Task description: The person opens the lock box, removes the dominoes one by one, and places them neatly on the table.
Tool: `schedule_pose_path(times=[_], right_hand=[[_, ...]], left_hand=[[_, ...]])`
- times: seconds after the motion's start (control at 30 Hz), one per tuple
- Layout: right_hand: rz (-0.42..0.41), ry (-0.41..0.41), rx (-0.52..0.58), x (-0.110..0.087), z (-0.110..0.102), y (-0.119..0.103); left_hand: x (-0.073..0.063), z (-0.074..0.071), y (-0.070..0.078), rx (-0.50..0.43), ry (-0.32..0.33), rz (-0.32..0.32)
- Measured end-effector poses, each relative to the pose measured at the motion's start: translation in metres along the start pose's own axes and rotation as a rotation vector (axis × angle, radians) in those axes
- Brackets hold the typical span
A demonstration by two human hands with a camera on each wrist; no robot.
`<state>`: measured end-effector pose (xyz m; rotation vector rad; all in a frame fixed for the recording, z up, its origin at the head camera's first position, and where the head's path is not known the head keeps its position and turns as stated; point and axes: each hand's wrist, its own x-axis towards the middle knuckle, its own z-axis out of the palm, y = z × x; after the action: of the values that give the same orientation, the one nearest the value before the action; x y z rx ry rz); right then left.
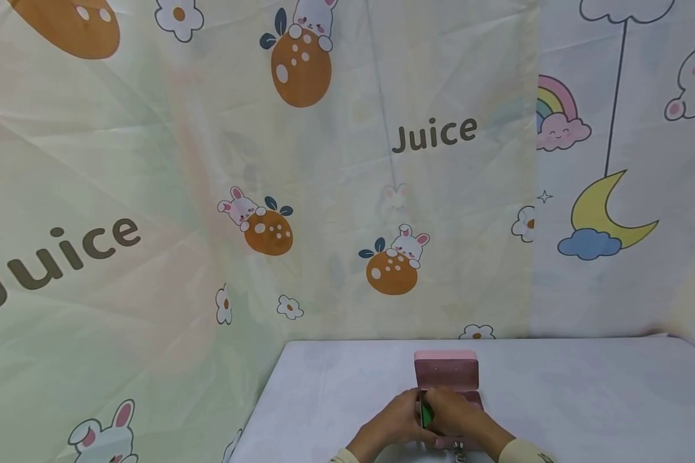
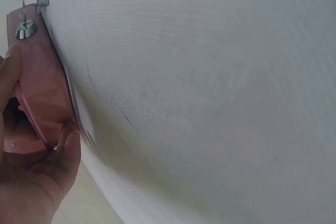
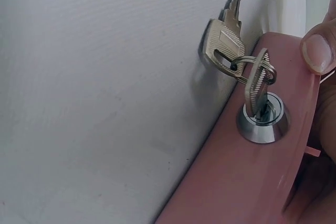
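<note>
A pink metal cash box (image 1: 460, 444) stands on the table with its lid (image 1: 446, 373) raised. My left hand (image 1: 396, 418) grips the box's left end, and in the left wrist view the left hand (image 2: 39, 187) has a fingertip against the corner. Over the box's left part, my right hand (image 1: 454, 411) has its fingers curled at a flat green thing (image 1: 426, 415) and seems to hold it; its fingertips are hidden. A key (image 3: 256, 85) is in the round front lock (image 3: 264, 124). From its ring hangs a second key (image 3: 226, 48), lying towards the tabletop.
The box rests on a white-covered table (image 1: 585, 392). Behind and to the left hang printed curtains (image 1: 342, 161) with rabbits, fruit and flowers. In the head view, a sleeve cuff (image 1: 524, 451) is seen near the table's front.
</note>
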<state>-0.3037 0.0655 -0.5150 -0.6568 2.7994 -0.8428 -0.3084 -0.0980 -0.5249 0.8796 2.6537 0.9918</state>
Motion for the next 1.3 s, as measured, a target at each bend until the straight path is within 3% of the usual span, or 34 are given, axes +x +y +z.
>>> schedule_pose_path(times=[0.3, 0.6, 1.3], right_hand=[[-0.009, -0.013, -0.03, 0.0001, 0.0005, 0.0], [-0.013, -0.013, -0.057, -0.0012, -0.0022, -0.0019], [-0.02, -0.04, -0.028, 0.0002, -0.0071, 0.0002]], left_hand=[[-0.0007, 0.0021, -0.0038, 0.017, -0.004, -0.011], [-0.0012, 0.0029, -0.0011, 0.005, -0.012, -0.094], [-0.0035, 0.0015, 0.0009, 0.029, 0.006, -0.046]])
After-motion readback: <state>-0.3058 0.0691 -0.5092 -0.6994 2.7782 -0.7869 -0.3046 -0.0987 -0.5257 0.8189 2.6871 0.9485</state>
